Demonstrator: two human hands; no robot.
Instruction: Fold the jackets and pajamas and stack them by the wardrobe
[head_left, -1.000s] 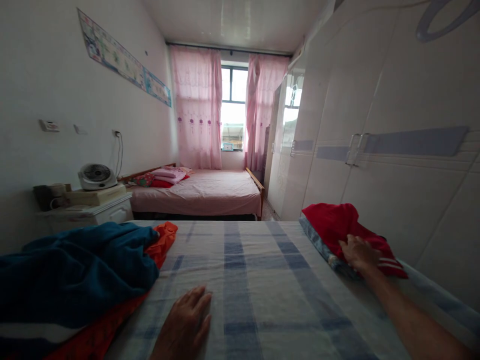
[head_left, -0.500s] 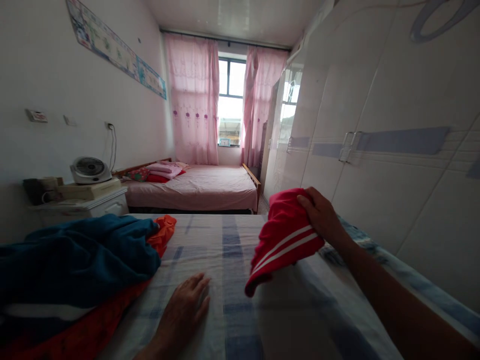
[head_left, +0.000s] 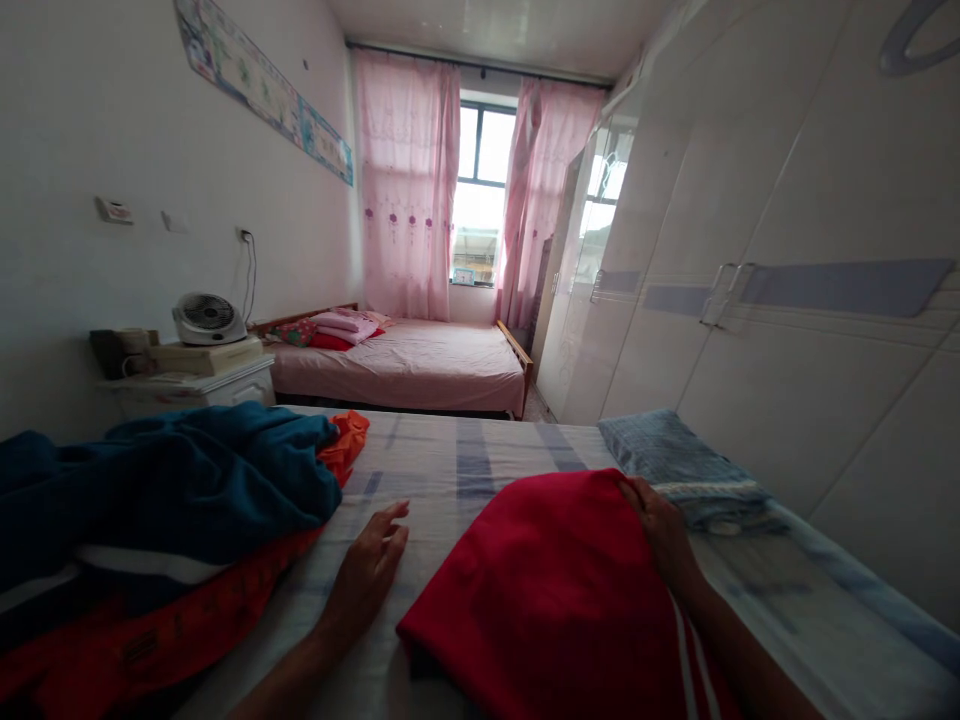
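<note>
Right hand (head_left: pixel 660 525), grip closed on red garment (head_left: pixel 555 590); left hand (head_left: pixel 367 575) open, flat on bed (head_left: pixel 480 455)

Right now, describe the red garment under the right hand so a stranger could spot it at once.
Start at the checked bed in the foreground. The red garment lies spread on its near middle, with the right hand holding its far edge. Unlike the orange-red cloth buried under the blue pile on the left, it lies on its own and bears white stripes near the arm.

Red white-striped fabric garment (head_left: pixel 555 590) lifted off the folded blue-grey cloth (head_left: pixel 679 465), now spread on the checked bedsheet (head_left: pixel 480 455), right hand (head_left: pixel 660 525) moved inward with it
</note>
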